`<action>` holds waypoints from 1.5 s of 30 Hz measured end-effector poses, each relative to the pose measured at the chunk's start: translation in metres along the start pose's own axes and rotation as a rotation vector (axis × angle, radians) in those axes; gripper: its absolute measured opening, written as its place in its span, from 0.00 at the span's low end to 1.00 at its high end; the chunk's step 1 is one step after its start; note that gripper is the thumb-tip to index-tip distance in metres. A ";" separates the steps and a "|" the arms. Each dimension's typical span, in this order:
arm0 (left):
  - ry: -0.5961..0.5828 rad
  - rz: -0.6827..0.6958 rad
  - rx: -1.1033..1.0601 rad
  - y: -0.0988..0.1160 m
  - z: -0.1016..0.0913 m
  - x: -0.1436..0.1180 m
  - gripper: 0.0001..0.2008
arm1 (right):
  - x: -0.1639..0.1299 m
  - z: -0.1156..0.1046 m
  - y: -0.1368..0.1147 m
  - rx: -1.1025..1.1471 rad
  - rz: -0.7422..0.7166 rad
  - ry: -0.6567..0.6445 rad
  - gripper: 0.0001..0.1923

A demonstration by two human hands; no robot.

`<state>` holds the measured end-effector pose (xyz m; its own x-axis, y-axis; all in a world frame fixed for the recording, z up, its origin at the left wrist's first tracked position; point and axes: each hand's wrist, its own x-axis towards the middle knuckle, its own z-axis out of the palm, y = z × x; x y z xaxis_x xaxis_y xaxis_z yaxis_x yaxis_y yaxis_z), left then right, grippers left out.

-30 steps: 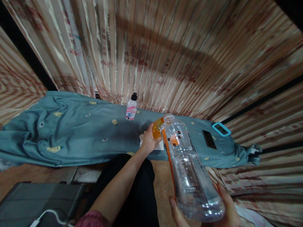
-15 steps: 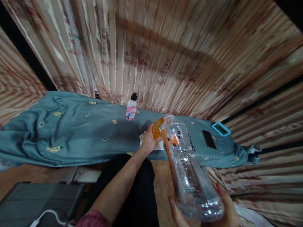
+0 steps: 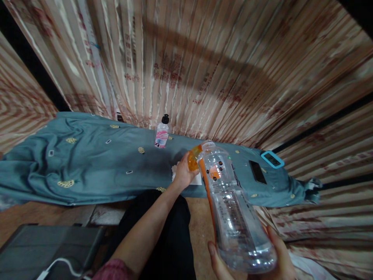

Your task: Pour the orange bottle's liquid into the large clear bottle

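Note:
A large clear plastic bottle with an orange label is gripped near its base by my right hand. It is tilted, its open neck pointing away from me. Farther off, my left hand is closed around an amber, see-through container, partly hidden by my fingers and the bottle. The bottle's neck is right beside this container; whether they touch I cannot tell. Under my left hand a white paper lies on the teal cloth.
A small pump-top bottle with a pink label stands at the back of the cloth-covered table. To the right lie a dark phone and a blue-framed digital clock. A pleated curtain hangs behind. A grey case sits lower left.

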<state>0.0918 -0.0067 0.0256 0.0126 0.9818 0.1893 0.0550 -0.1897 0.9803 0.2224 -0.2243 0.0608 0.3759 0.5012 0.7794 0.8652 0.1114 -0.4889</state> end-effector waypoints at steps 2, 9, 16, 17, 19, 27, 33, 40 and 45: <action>0.000 -0.009 0.018 0.000 0.000 0.000 0.34 | 0.001 0.000 -0.001 0.001 -0.033 0.009 0.52; 0.008 0.006 0.018 -0.003 0.001 0.000 0.33 | 0.000 0.002 -0.014 0.008 0.086 -0.018 0.55; 0.003 -0.001 0.033 -0.004 0.001 0.000 0.34 | -0.002 0.002 -0.020 -0.020 0.092 -0.012 0.57; 0.002 -0.002 0.027 -0.005 0.001 0.001 0.34 | -0.002 0.002 -0.021 -0.018 0.092 -0.013 0.57; 0.000 0.001 0.011 -0.007 0.002 0.000 0.34 | 0.000 0.002 -0.023 0.004 0.114 -0.030 0.56; -0.003 0.001 0.009 -0.003 0.001 0.000 0.34 | -0.002 0.005 -0.032 0.043 0.164 -0.006 0.56; 0.005 -0.033 0.030 -0.001 0.001 0.001 0.33 | 0.007 0.005 -0.037 -0.009 0.013 0.015 0.55; 0.008 -0.024 0.039 0.001 0.001 0.000 0.34 | 0.008 0.008 -0.047 0.002 0.034 0.044 0.55; 0.017 -0.024 0.001 0.000 0.001 0.000 0.34 | 0.002 0.008 -0.045 -0.014 0.087 0.043 0.55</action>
<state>0.0924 -0.0069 0.0250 -0.0054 0.9861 0.1662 0.0562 -0.1656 0.9846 0.1816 -0.2216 0.0817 0.4634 0.4711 0.7506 0.8331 0.0571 -0.5501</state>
